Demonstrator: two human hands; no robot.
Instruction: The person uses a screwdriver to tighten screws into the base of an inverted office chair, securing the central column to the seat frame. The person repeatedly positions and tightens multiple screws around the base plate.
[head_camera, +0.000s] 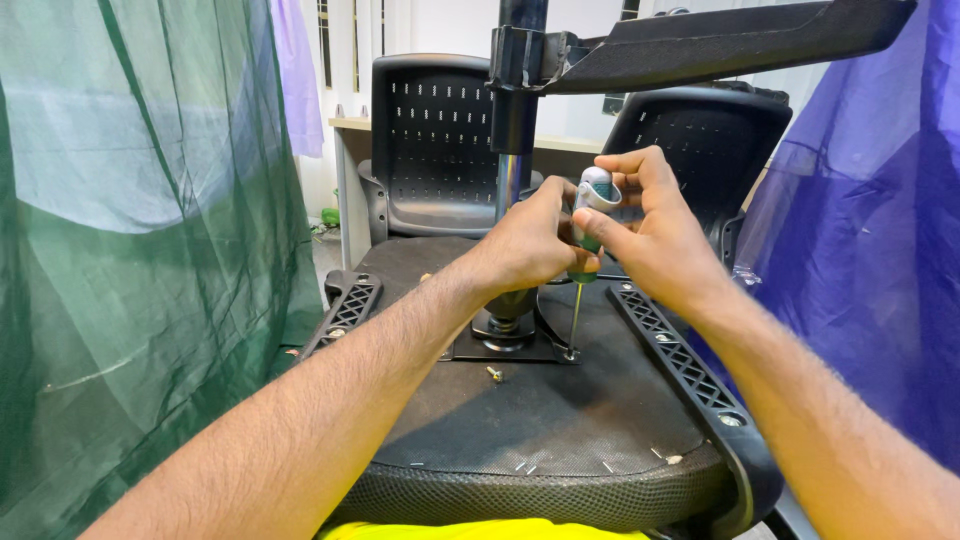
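Screwdriver (590, 230) upright over an upturned office chair seat (560, 420), seen from the head camera: both hands meet at the tool, whose long axis runs almost straight up and down, the white-and-green handle at the top and the thin metal shaft dropping to a corner of the black mounting plate (510, 350) bolted to the seat's underside. The right hand (655, 235) is clenched around the handle, its fingers wrapped over the cap from the right and far side; the left hand (530, 240) is closed on the lower part of the handle from the left, knuckles toward the camera, so the two hands touch. The tip sits at the plate's near right corner, below and just nearer than the hands, apparently in a screw there, though the contact is too small to make out. Both hands are equally close to the tool. Left of the shaft and just beside it, the chair's gas-lift column (515, 150) rises from the plate's middle, with one leg of the chair base (730, 45) stretching right across the top of the frame. A loose screw (494, 374) lies on the seat just near of the plate. Black plastic armrest brackets (680, 350) flank the seat. Two more black chair backs (440, 130) stand far behind, a green net curtain (140, 250) hangs at left and a purple one (870, 250) at right.
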